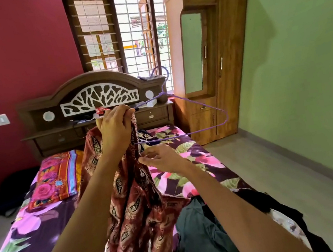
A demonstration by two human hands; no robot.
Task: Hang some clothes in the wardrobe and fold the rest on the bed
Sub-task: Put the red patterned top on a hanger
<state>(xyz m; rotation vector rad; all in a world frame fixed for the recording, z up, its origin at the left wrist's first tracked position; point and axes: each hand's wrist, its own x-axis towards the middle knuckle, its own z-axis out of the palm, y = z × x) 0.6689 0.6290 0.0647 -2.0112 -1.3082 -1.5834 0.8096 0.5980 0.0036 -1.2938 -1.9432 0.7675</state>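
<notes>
Garment, red-brown with a paisley print, hangs over the bed from the left hand, whose fingers curl round its top edge and the near end of a purple hanger. The hanger sticks out to the right, hook up. The right hand sits just below, fingertips at the garment's front edge; whether they pinch it I cannot tell. Dark clothes lie heaped on the bed at lower right. A pillow lies near the headboard. The wardrobe stands closed in the corner
</notes>
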